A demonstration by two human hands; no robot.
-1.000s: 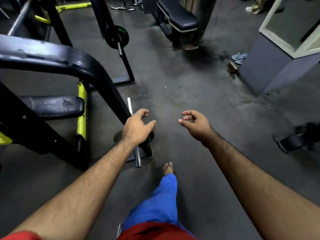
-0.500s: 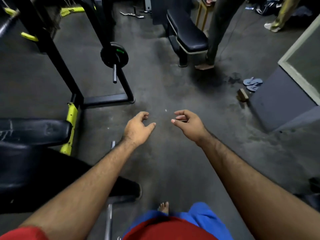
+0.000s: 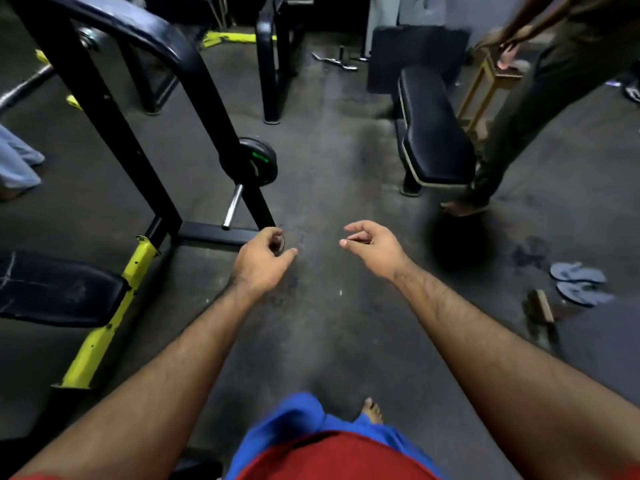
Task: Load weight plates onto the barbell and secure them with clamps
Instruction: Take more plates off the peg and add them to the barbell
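Hands reach out over the dark floor [image 3: 329, 341], apart from each other, and hold nothing: the left hand [image 3: 261, 263] and the right hand [image 3: 372, 245] both have loosely curled fingers. Ahead of the left hand, 1 black weight plate [image 3: 251, 161] sits on a steel bar [image 3: 232, 206] fixed to a black rack [image 3: 114, 109]. A padded bench [image 3: 433, 129] stands beyond the right hand.

What we cannot make out

Our left hand [image 3: 260, 263] covers the rack foot [image 3: 214, 233]; the weight plate [image 3: 250, 161] sits half behind the rack's upright; the standing person [image 3: 540, 98] is cut off by the top edge; the bar [image 3: 24, 86] at far left is blurred.
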